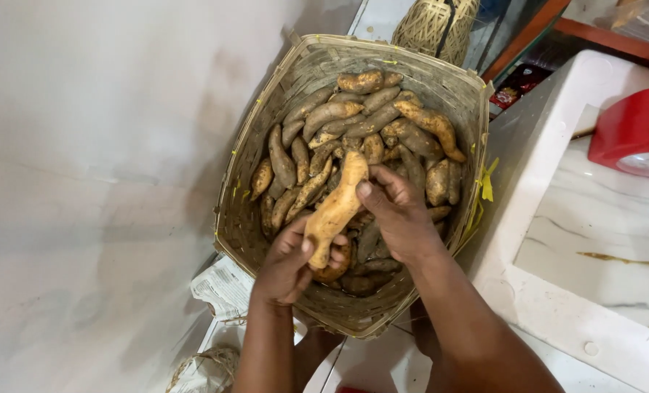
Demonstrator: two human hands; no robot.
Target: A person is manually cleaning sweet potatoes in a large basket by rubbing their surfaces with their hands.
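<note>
Left hand (pixel 288 266) and right hand (pixel 397 215) both grasping a pale sweet potato (pixel 337 207), centre frame, above woven basket (pixel 241 218) of sweet potatoes (pixel 368 124)

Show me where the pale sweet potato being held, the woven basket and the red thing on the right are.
pale sweet potato (pixel 337 207), head view, its middle
woven basket (pixel 255 153), head view, left inner wall
red thing (pixel 634 124), head view, its red side

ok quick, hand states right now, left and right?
Left hand: closed around the lower end of the pale sweet potato, over the woven basket.
Right hand: gripping the same sweet potato near its upper end.
</note>
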